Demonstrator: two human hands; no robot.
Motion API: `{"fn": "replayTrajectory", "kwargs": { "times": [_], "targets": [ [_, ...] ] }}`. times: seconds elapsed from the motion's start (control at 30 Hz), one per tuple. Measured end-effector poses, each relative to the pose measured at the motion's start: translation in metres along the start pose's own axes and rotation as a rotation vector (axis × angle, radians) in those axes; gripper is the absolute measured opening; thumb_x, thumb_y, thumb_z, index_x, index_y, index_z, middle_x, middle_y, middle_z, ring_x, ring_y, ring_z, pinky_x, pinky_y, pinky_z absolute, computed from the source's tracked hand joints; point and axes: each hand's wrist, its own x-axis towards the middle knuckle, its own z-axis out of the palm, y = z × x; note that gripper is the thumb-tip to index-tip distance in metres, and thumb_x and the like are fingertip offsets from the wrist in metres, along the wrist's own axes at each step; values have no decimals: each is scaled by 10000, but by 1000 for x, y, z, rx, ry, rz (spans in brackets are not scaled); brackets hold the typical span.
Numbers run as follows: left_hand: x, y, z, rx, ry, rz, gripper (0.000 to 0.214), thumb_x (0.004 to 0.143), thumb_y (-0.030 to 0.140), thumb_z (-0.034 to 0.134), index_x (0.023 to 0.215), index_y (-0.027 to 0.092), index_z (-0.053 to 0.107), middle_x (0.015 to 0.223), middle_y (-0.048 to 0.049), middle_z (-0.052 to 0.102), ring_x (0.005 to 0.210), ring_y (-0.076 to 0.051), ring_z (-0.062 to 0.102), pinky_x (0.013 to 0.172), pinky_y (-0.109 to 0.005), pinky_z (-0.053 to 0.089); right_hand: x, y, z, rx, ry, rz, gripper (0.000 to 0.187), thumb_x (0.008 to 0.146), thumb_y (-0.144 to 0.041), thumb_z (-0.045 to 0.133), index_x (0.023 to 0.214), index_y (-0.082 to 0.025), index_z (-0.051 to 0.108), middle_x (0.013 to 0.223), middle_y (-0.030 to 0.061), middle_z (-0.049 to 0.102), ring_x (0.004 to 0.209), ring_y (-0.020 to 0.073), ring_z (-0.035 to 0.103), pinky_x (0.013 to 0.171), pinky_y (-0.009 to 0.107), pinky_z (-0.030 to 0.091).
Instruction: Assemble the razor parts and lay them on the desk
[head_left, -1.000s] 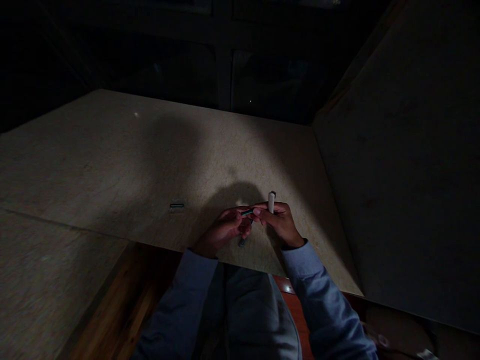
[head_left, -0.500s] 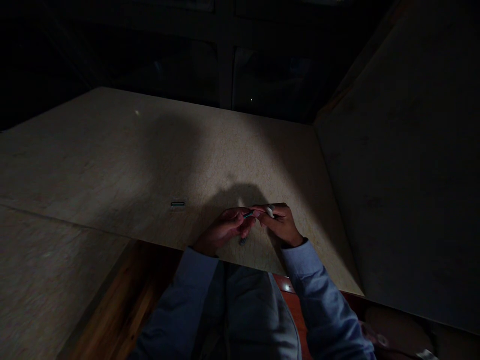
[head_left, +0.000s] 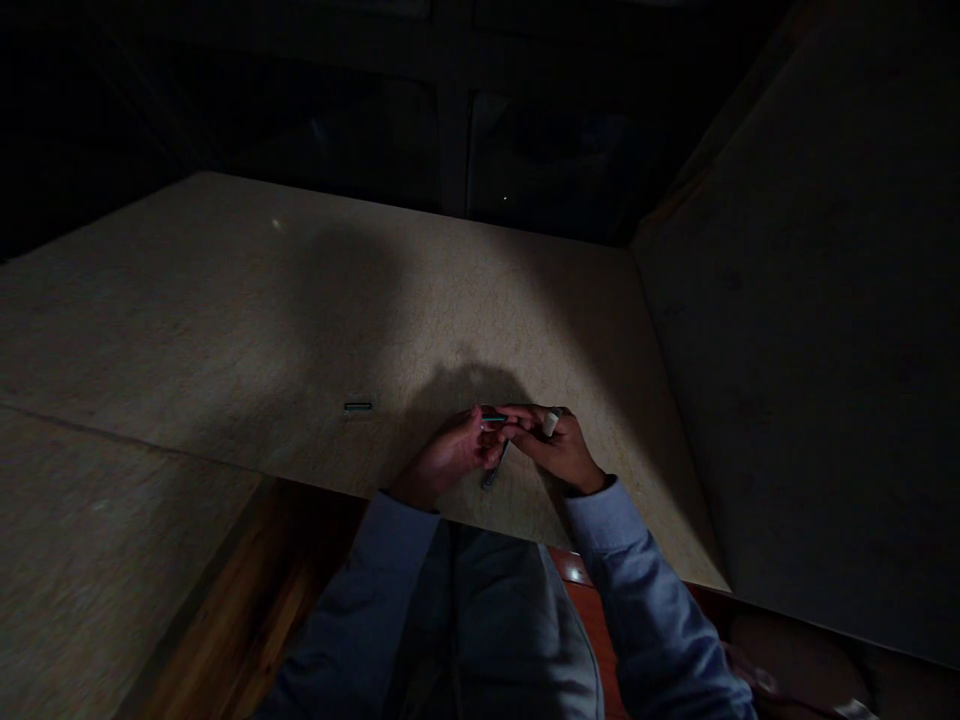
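Nearest, grey trousers [head_left: 517, 620] are filling the space between two blue, softly creased sleeves [head_left: 645, 590], with a glossy reddish surface [head_left: 592, 625] showing just right of them and brown wood [head_left: 225, 600] showing at left.

Past the tabletop's near edge, a slim dark piece [head_left: 489, 480] is lying aslant, its far end disappearing behind the fingers. Above it the two hands are meeting, fingertips close together. The left hand [head_left: 450, 450] is pinching a thin green strip [head_left: 493, 418] at its left end; the strip is bridging toward the right fingertips. The right hand [head_left: 555, 450], fingers curled, is holding a short white cylinder [head_left: 551, 424] beside the thumb. Any lettering on these is too small and dark to read.

Well left of the hands, a dark bar [head_left: 358, 406] is lying crosswise, a faint clear-looking rectangle around it. The mottled, stone-like tabletop [head_left: 465, 290] is stretching to a straight far edge, an upright panel [head_left: 810, 350] bounding it at right. Farthest, dark framed panes [head_left: 555, 150] are standing beyond.
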Motion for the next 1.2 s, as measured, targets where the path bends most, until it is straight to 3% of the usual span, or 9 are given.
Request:
{"fn": "replayTrajectory", "kwargs": {
  "times": [0.23,0.4,0.53,0.7,0.87,1.0,1.1,1.2],
  "targets": [
    [2,-2,-3,11,-3,-64,514,857,609,601,798,102,659,670,-41,591,534,-111,527,531,-245,423,1,-1,5,-185,157,-114,203,849,-347,726,1014,-247,791,791,40,782,652,189,715,661,303,586],
    [2,-3,-3,27,-13,-45,518,868,621,575,814,113,658,664,-28,578,519,-100,501,517,-239,409,0,4,3,-267,154,-240,239,871,-282,717,1105,-288,767,914,36,796,775,209,757,705,306,603],
    [1,-2,-1,32,-11,-45,520,835,626,619,811,109,661,655,-24,566,514,-97,487,506,-237,402,-2,10,2,-271,132,-232,253,893,-298,690,1138,-288,754,986,47,790,876,229,758,780,332,607],
    [-1,1,3,-21,64,-23,399,879,515,626,856,117,648,715,-26,567,524,-89,467,500,-233,395,-4,16,0,-268,70,-196,275,916,-348,651,1167,-281,741,1030,49,783,926,232,749,821,338,599],
    [-2,2,2,-58,28,-16,313,872,438,656,877,125,649,762,-27,551,539,-80,440,499,-228,380,-1,5,3,-219,109,-171,226,914,-388,643,1051,-268,776,941,43,790,818,222,745,746,333,591],
    [-4,4,3,-92,4,48,303,817,407,719,947,137,673,779,-24,537,568,-82,431,510,-225,371,-1,-3,4,-126,215,-53,207,862,-413,702,965,-244,763,754,25,743,647,184,674,622,299,537],
    [-6,7,5,-88,-9,83,447,723,444,801,1015,123,695,827,-38,554,600,-86,440,530,-233,378,-2,-3,3,-15,320,22,317,853,-515,677,963,-219,704,631,-7,626,543,145,559,524,268,449],
    [-7,10,7,-78,8,107,505,688,469,828,1032,121,702,848,-44,564,597,-79,426,543,-241,376,0,-8,2,164,315,62,509,854,-696,557,1011,-216,617,560,-47,489,456,117,419,450,251,350]
  ]
}}
